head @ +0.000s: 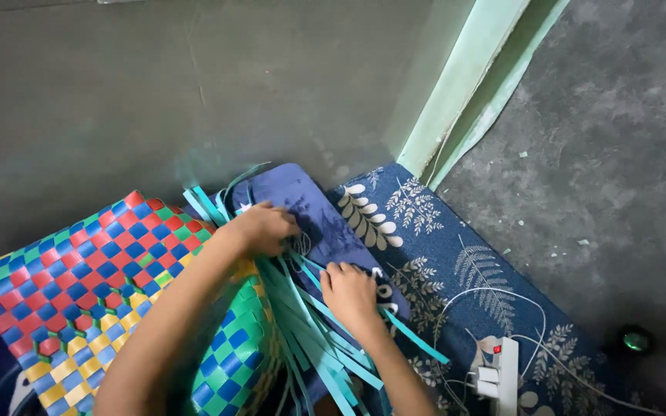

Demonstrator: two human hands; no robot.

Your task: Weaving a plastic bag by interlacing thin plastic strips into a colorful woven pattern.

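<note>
1. The left hand [262, 229] rests at the upper end of a bundle of loose teal strips [314, 331]; its grip is curled down over them, but the fingertips are tucked under, so I cannot tell whether they pinch one strip or only press.
2. The right hand [350, 294] sits just below and to the right of that grip, fingers bent onto the same strips, close to the left hand but apart from it.
3. The strips run long-wise from the left grip down past the right grip, fanning out toward the lower edge.
4. A woven basket [79, 285], chequered in red, blue, yellow and green, lies left of both grips, under the left forearm.
5. Beyond the grips lies a dark blue cloth [314, 208] on a leaf-patterned mat [441, 254]; a white power strip [500, 370] sits well right of the right grip.
</note>
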